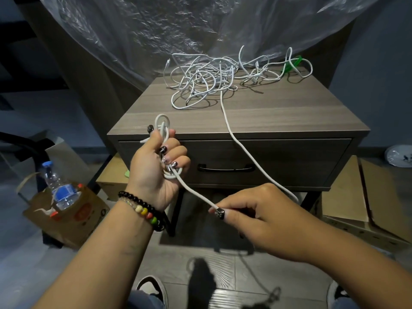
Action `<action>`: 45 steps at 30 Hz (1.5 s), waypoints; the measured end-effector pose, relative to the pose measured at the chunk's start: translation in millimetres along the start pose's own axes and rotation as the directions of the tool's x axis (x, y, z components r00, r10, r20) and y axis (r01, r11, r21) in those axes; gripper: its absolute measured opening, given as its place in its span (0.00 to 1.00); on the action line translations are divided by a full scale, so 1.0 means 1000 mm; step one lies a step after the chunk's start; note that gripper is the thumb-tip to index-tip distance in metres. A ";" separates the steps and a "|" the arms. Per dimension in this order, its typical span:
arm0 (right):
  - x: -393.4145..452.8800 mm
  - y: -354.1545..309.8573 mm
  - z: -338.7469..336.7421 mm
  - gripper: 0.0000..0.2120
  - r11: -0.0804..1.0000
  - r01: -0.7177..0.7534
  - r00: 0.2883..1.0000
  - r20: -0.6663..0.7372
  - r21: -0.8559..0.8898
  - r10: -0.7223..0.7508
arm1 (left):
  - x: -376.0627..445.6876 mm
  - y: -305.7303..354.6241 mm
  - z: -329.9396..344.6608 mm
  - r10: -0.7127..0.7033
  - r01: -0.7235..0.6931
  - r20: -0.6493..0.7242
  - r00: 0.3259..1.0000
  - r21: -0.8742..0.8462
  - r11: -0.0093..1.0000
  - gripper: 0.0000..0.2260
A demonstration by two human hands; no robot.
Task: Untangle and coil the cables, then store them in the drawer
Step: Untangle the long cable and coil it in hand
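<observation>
Nightstand (256, 117): drawer (225, 161) closed until coils are ready.
Tangle (214, 79): my cables heaped at twelve o'clock on top.
Left hand (156, 166): curled round finished loops (163, 128), keeping them together.
Right hand (256, 217): pinches white cable (229, 128) at five o'clock, feeding slack.

White cables (207, 79) tangled beyond both hands, grey-brown wood-grain nightstand (278, 112) with black drawer handle (226, 167), green strip (291, 64) far right of the tangle, black bead bracelet (142, 207) with cream, yellow, red, green beads on left wrist, blue-labelled clear bottle (61, 188) left of left hand
</observation>
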State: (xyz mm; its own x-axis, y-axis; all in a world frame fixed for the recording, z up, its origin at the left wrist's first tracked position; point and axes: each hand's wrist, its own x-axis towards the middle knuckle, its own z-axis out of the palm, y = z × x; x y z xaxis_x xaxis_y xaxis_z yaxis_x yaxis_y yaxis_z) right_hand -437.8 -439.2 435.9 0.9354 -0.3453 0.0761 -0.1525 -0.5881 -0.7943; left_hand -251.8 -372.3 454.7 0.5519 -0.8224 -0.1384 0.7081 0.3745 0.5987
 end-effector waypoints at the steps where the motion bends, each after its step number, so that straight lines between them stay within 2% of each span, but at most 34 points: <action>1: 0.000 0.001 -0.004 0.08 0.999 -0.046 0.999 0.017 0.013 0.045 | 0.000 0.002 -0.001 -0.025 0.026 0.014 1.000 -0.020 0.999 0.15; 5: 0.001 0.005 -0.019 0.06 0.975 -0.217 0.975 0.063 0.045 0.214 | -0.004 0.005 -0.003 -0.191 0.195 0.175 0.966 -0.006 0.981 0.12; 8: 0.004 0.011 -0.025 0.06 0.960 -0.277 0.960 -0.057 -0.051 0.274 | -0.011 -0.001 0.001 -0.343 0.308 0.291 0.893 0.161 0.938 0.11; 11: 0.005 0.014 -0.025 0.05 0.947 -0.292 0.931 -0.268 -0.137 0.248 | -0.017 -0.013 0.007 -0.388 0.286 0.240 0.890 0.368 0.885 0.12; 14: 0.004 0.014 -0.025 0.05 0.959 -0.253 0.898 -0.400 -0.126 0.184 | -0.020 -0.025 0.006 -0.389 0.275 0.167 0.906 0.466 0.841 0.13; 18: 0.003 0.014 -0.024 0.03 0.973 -0.201 0.881 -0.455 -0.114 0.129 | -0.024 -0.030 0.005 -0.446 0.332 0.123 0.886 0.503 0.798 0.12; 26: 0.004 0.012 -0.020 0.01 0.969 -0.214 0.871 -0.473 -0.126 0.131 | -0.028 -0.037 0.006 -0.539 0.407 0.096 0.837 0.549 0.730 0.12; 30: 0.003 0.011 -0.023 0.03 0.965 -0.229 0.864 -0.483 -0.127 0.142 | -0.028 -0.036 0.006 -0.524 0.369 0.091 0.847 0.609 0.702 0.13; 36: 0.005 0.013 -0.027 0.07 0.957 -0.269 0.859 -0.476 -0.105 0.189 | -0.025 -0.035 0.007 -0.436 0.226 0.116 0.893 0.722 0.654 0.13; 39: 0.007 0.015 -0.034 0.06 0.959 -0.272 0.871 -0.445 -0.083 0.208 | -0.023 -0.037 0.005 -0.414 0.177 0.140 0.899 0.750 0.637 0.14; 42: 0.005 0.016 -0.048 0.03 0.971 -0.239 0.874 -0.437 -0.005 0.213 | -0.022 -0.033 0.002 -0.421 0.156 0.165 0.892 0.761 0.630 0.15; 45: 0.003 0.016 -0.058 0.02 0.977 -0.204 0.886 -0.412 0.064 0.213 | -0.022 -0.026 0.000 -0.453 0.133 0.217 0.865 0.770 0.623 0.12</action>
State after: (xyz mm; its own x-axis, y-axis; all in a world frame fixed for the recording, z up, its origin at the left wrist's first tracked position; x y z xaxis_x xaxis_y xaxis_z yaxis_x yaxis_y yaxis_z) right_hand -455.5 -491.8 458.4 0.6652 -0.7321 0.1468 -0.3199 -0.4570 -0.8300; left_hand -282.7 -363.8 441.9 0.0611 -0.9737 -0.2196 0.1756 -0.2061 0.9626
